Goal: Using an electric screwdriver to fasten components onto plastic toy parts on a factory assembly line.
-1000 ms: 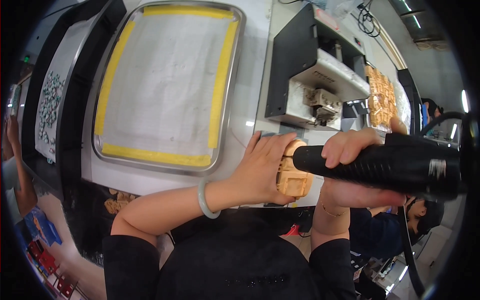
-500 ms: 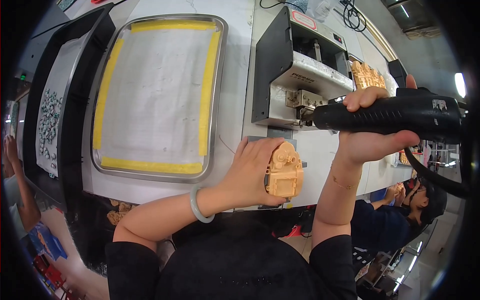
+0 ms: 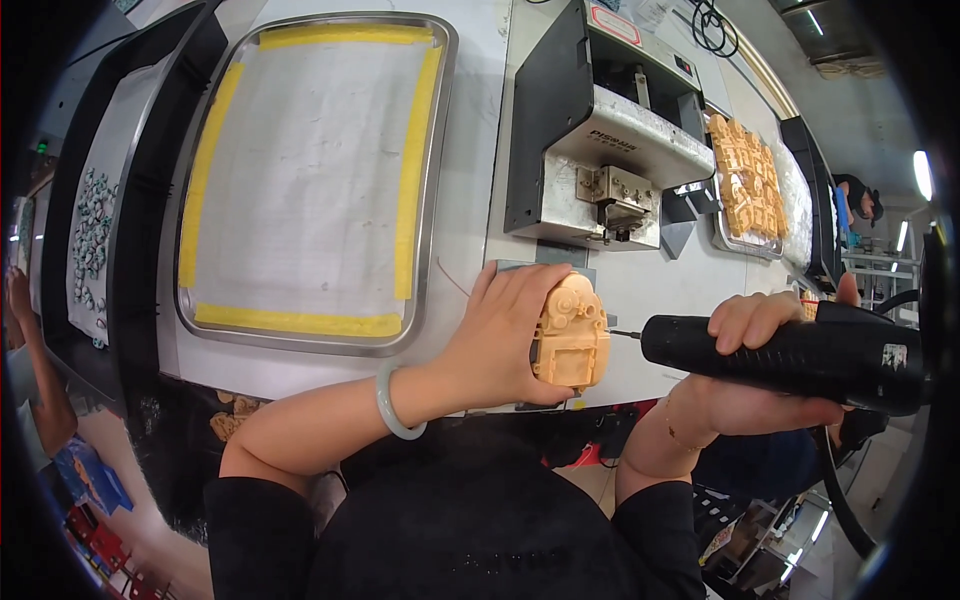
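My left hand [image 3: 505, 335] is closed around an orange molded plastic part [image 3: 573, 335], which has round bosses on top and a rectangular recess below. The part rests over a grey fixture [image 3: 565, 258] at the table's near edge. In my right hand [image 3: 755, 365] is a black electric screwdriver [image 3: 780, 362], lying level with its thin bit pointing left. The bit's tip is at the right side of the orange part; whether it touches cannot be made out. Behind the part stands a screw feeder machine [image 3: 610, 140] with a metal outlet block.
A metal tray [image 3: 440, 200] lined with white paper and yellow tape lies left of the machine. Farther left, a black bin [image 3: 130, 220] holds small greenish pieces [image 3: 92, 235]. More orange parts [image 3: 745, 180] fill a tray at the right. The screwdriver's cable [image 3: 840, 500] hangs at the right.
My right hand has brought the screwdriver from the screw feeder's outlet down toward me, to the right side of the orange part. My left hand keeps its hold on the part.
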The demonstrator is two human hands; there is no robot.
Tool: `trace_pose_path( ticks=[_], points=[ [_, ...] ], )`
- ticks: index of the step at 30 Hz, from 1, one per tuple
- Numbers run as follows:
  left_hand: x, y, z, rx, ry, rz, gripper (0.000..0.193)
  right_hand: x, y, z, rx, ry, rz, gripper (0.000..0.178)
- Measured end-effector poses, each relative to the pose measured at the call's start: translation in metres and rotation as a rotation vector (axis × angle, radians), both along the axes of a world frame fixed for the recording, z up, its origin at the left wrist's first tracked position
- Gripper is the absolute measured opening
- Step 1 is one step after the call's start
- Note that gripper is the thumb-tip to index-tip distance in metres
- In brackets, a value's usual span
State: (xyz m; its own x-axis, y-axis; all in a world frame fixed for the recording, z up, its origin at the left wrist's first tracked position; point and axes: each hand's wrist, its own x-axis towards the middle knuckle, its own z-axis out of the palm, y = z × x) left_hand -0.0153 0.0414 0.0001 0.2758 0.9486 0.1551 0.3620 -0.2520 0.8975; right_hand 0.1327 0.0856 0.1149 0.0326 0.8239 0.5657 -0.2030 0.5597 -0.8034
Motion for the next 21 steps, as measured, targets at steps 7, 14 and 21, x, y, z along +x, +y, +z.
trace_pose_path(
  ticks=[7,14,21],
  points=[
    [0.001,-0.001,-0.003,0.012,-0.001,0.016,0.099,-0.005,-0.002,-0.010,-0.072,-0.024,-0.098,0.105],
    [0.001,-0.001,-0.002,-0.007,-0.016,0.014,0.098,-0.006,-0.007,-0.015,-0.075,-0.023,-0.068,0.096],
    [0.001,0.000,-0.004,-0.015,-0.060,0.024,0.095,0.004,-0.004,-0.024,-0.018,-0.002,0.044,0.088]
  ],
)
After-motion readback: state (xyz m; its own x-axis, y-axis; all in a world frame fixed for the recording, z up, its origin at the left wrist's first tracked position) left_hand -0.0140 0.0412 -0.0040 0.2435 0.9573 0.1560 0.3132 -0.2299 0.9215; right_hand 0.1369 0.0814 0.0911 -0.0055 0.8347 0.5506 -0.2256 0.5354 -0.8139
